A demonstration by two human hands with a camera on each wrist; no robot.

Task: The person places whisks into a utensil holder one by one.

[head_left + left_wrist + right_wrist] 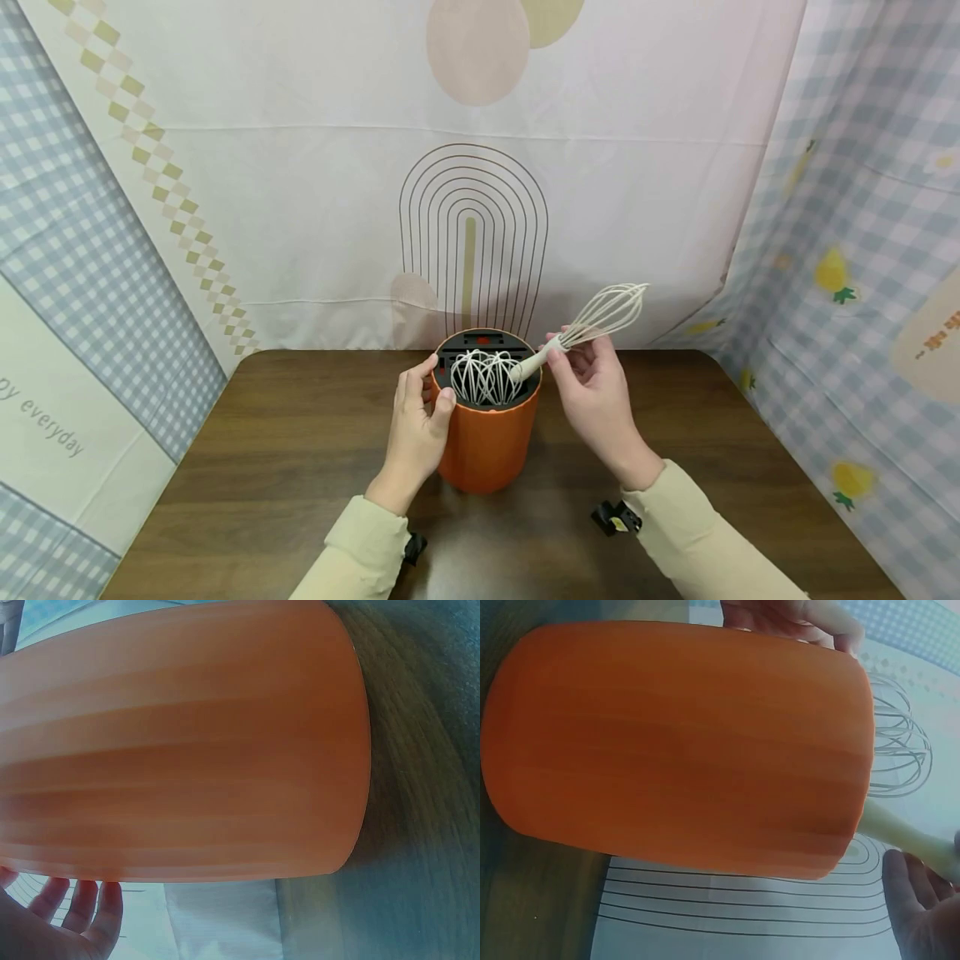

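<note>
A round orange utensil holder (487,446) with a slotted black top (453,342) stands upright on the table. White wire whisk heads (472,379) rise from its front part; their handles are hidden inside. My left hand (417,408) holds the holder's left side near the rim, thumb toward me and fingers farther round. My right hand (596,400) pinches another whisk (603,317) where its pale handle meets the wires. This whisk is tilted, wires up to the right, handle sloping down to the holder's top. How far the handle end reaches in, I cannot tell.
The dark wooden table (247,467) extends on both sides of the holder. A pale patterned cloth (322,217) hangs behind its back edge, and blue checked cloth (885,250) hangs at the sides. A small black device (617,518) sits at my right wrist.
</note>
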